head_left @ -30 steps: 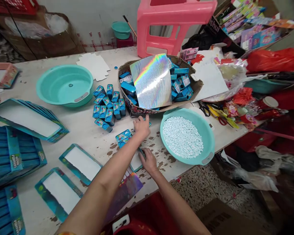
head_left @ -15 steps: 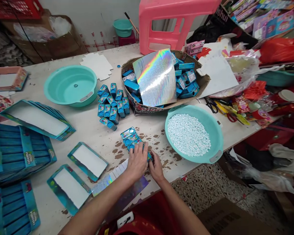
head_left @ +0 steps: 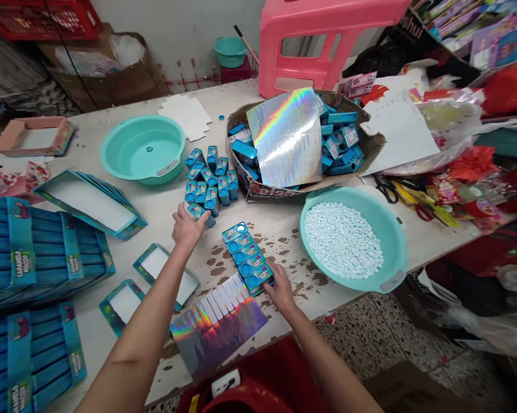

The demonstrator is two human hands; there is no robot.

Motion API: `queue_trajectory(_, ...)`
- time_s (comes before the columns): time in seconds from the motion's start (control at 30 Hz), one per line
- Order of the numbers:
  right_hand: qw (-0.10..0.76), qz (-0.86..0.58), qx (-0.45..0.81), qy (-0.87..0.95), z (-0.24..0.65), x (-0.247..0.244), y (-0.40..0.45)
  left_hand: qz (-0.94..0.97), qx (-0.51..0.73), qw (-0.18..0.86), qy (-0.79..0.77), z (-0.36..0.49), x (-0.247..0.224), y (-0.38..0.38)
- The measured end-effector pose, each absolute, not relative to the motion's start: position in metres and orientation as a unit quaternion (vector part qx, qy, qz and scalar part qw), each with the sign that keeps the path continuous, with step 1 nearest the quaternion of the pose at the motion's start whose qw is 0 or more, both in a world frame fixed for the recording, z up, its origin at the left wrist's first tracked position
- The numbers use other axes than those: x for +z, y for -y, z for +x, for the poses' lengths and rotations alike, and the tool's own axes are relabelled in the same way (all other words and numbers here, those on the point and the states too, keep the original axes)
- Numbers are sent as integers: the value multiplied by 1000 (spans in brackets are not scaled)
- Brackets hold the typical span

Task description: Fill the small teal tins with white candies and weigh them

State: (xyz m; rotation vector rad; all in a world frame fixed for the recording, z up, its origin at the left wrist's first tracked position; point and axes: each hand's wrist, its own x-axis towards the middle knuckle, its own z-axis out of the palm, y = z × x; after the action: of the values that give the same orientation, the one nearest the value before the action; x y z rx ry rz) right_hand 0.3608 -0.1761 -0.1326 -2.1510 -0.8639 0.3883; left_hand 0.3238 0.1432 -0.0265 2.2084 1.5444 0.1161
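My left hand [head_left: 188, 227] has its thumb and fingers around a small blue candy box [head_left: 197, 210] at the near edge of a standing cluster of such boxes [head_left: 211, 195]. My right hand [head_left: 281, 287] is closed at the near end of a row of blue boxes [head_left: 247, 252], its fingers gripping the end box. Round recesses show on the tops of the row. Close to the row lies a shiny rainbow sheet [head_left: 219, 338] with pale strips along its upper edge.
A turquoise basin [head_left: 398, 252] of white tablets stands right. Another basin [head_left: 112, 163] is at the back left. A carton [head_left: 258, 192] holds blue boxes under a holographic sheet [head_left: 288, 137]. Blue display trays [head_left: 47, 246] are stacked left. Scissors [head_left: 385, 186] lie at the right edge.
My left hand has moved from the row, left and away from me, to a box in the cluster. The right hand stays at the row's near end. More of the shiny sheet shows.
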Motion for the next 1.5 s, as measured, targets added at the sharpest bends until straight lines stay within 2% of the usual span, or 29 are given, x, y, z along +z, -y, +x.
queue_trajectory(0.17,390,-847,163,323,361,-133,174,710,75,391,-580,340,-42,-145)
queue_trajectory(0.3,427,-829,180,312,359,-130,178,665,105,427,-604,312,-27,-145)
queue_trajectory(0.43,502,-819,181,210,346,-131,191,708,158,496,-478,245,11,-119)
queue_trajectory(0.53,529,-815,171,164,333,-133,199,768,73,516,-373,210,41,-65)
queue_trajectory(0.63,546,-809,166,140,328,-133,201,852,12,469,-233,211,48,1)
queue_trajectory(0.73,561,-800,161,140,327,-133,199,933,55,331,-131,236,23,48)
queue_trajectory(0.87,562,-800,152,146,327,-132,198,984,81,140,-72,262,-19,72)
queue_trajectory(1.0,561,-800,154,146,324,-131,199,994,78,52,-48,264,-36,77)
queue_trajectory(1.23,551,-808,163,128,319,-137,197,995,99,10,-2,260,-59,79)
queue_trajectory(1.37,545,-813,159,128,319,-136,194,996,89,28,10,249,-63,77)
queue_trajectory(1.43,535,-828,136,98,315,-130,196,992,109,66,-19,250,-53,58)
queue_trajectory(1.5,516,-849,98,55,304,-121,201,974,155,102,-132,263,-39,17)
